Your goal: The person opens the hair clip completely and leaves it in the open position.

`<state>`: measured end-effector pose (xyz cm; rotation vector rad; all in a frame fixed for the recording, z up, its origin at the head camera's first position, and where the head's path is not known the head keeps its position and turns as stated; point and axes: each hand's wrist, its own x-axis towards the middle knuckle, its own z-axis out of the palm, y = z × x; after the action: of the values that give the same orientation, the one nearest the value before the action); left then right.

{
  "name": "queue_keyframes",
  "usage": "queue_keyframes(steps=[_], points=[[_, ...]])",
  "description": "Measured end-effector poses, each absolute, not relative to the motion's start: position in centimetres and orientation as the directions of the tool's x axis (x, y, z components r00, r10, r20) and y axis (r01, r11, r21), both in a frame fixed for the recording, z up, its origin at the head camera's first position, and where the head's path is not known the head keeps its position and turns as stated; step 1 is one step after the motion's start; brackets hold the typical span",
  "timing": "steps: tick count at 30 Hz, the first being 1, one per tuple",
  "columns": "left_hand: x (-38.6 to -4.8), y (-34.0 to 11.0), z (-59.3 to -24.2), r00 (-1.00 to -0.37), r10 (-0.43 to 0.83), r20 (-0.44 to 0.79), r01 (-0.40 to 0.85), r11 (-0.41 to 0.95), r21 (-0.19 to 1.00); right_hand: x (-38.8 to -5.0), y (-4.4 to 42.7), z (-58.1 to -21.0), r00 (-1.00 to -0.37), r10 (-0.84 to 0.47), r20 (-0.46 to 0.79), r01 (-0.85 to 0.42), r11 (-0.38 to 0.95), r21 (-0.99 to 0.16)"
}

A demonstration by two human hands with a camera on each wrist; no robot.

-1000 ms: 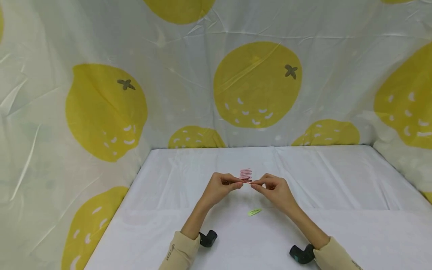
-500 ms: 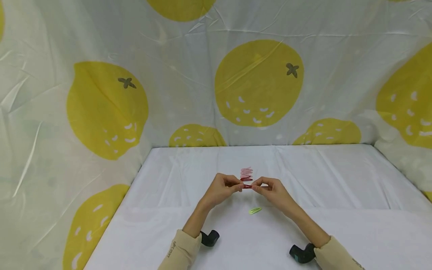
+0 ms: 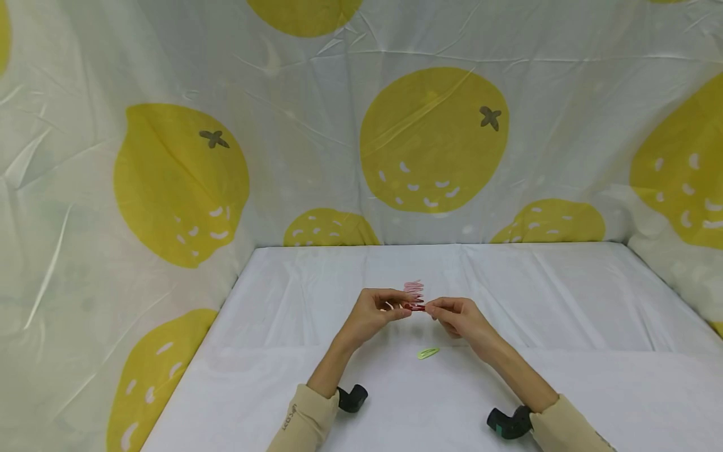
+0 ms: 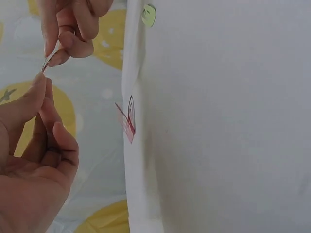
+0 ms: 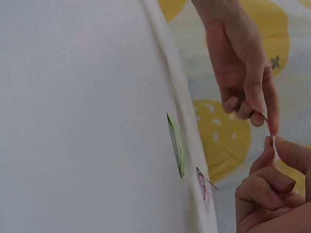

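Note:
A red snap hair clip (image 3: 417,307) is held in the air between my two hands. My left hand (image 3: 368,317) pinches its left end between thumb and fingers. At the right end, my right hand (image 3: 464,321) pinches it with thumb and index finger. Both wrist views show the thin clip (image 5: 271,127) edge-on, bridging the fingertips. Just behind the hands lies a zigzag row of pink and red hair clips (image 3: 413,287), its near end partly covered by the left fingers. A light green hair clip (image 3: 428,353) rests on the table nearer to me.
The white cloth-covered table (image 3: 565,301) meets a lemon-print curtain (image 3: 316,144) at the back and sides. Dark wrist-worn devices (image 3: 353,398) sit at both cuffs, low over the cloth.
The red clip has come slightly towards me from the row's near end, then a little back, and now shows more of its face. My right fingers have shifted slightly right.

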<state>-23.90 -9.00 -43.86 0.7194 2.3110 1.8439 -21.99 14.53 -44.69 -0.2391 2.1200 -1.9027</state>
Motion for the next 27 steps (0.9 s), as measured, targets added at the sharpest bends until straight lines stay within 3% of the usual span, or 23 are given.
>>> queue_keyframes(steps=[7, 12, 17, 27], points=[[-23.8, -8.8, -43.6, -0.909, 0.352, 0.224, 0.315, 0.229, 0.921, -22.1, 14.5, -45.1, -0.955, -0.281, -0.093, 0.055, 0.141, -0.988], [-23.6, -9.0, -43.6, -0.92, 0.343, 0.189, 0.287, 0.263, 0.921, -22.1, 14.6, -45.8, -0.964, -0.244, 0.102, -0.157, 0.218, -0.963], [-23.7, -9.0, -43.8, -0.921, 0.349, 0.173, 0.277, 0.274, 0.921, -22.2, 14.5, -46.4, -0.934, -0.246, 0.258, -0.32, 0.26, -0.911], [-23.7, -8.8, -44.3, -0.942, 0.319, 0.107, 0.209, 0.307, 0.928, -22.5, 14.6, -46.6, -0.931, -0.248, 0.267, -0.344, 0.354, -0.87]])
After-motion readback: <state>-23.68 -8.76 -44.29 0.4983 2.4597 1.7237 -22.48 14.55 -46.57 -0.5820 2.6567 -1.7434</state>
